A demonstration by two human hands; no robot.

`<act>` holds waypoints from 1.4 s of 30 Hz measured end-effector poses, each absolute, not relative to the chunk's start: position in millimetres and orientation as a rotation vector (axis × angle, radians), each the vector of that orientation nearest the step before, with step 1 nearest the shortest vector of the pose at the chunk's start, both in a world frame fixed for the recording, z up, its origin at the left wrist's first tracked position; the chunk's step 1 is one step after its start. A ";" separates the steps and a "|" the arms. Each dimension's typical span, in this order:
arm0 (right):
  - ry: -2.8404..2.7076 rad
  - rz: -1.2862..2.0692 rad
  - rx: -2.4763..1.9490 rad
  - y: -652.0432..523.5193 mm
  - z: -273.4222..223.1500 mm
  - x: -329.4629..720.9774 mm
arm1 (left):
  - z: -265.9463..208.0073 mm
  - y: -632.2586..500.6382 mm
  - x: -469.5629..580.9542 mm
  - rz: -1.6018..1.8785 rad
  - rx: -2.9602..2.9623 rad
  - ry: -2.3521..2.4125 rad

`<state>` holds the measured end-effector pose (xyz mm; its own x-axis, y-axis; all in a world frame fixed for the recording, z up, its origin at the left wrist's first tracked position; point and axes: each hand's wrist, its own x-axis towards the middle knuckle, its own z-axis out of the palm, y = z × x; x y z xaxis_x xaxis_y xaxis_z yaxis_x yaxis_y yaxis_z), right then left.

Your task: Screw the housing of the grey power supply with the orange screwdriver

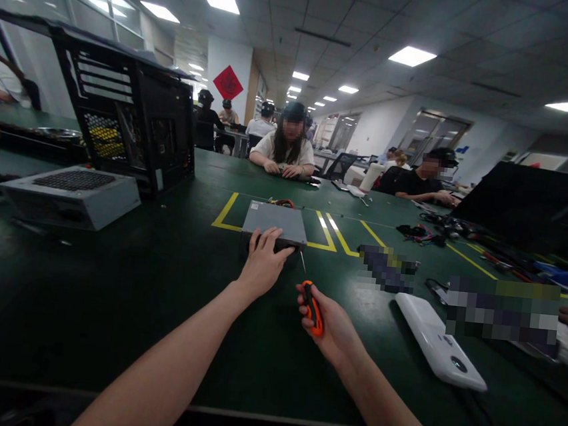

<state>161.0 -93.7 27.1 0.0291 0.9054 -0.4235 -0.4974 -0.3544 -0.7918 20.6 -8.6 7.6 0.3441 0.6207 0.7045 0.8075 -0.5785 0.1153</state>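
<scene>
A grey metal computer power supply (277, 220) sits on the green table in front of me, with coloured wires at its far side. My left hand (264, 259) grips its near edge, fingers over the top and thumb against the near right corner. In my right hand (327, 314) is a screwdriver (313, 309) with an orange and black handle. Its thin shaft points up and away, the tip close to the near right corner of the power supply. Whether the tip touches a screw is too small to tell.
At left stand another power supply (72, 196) and an open black computer case (133, 111). A white oblong device (440, 340) lies at right, near cables (420, 233) and a dark panel (536, 204). Yellow tape (224, 210) marks the table (189, 364). A person (285, 146) sits opposite.
</scene>
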 end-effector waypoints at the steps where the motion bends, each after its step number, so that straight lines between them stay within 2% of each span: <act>1: -0.508 1.571 -1.156 -93.7 27.0 160.9 | 7.5 -8.6 20.9 -1.060 -2.354 -1.281; 12: -0.535 1.612 -1.159 -92.0 23.5 157.6 | 5.4 -8.8 23.5 -1.040 -2.350 -1.285; 19: -0.640 1.350 -1.238 -94.0 20.2 162.3 | 5.6 -10.1 26.1 -1.050 -2.348 -1.328; 28: -0.853 1.299 -1.318 -95.4 23.1 173.8 | 5.4 -10.8 26.1 -1.077 -2.353 -1.329; 30: -1.025 1.121 -1.391 -95.2 22.5 178.8 | 5.4 -10.8 26.0 -1.080 -2.352 -1.325; 34: -1.527 0.363 -1.561 -98.3 21.5 184.5 | 5.6 -10.7 25.9 -1.080 -2.346 -1.325; 36: -1.639 0.088 -1.565 -101.2 21.3 182.3 | 5.6 -10.5 26.2 -1.074 -2.344 -1.330; 42: -1.813 -0.273 -1.351 -106.7 19.7 172.7 | 4.4 -9.5 28.0 -1.074 -2.334 -1.351</act>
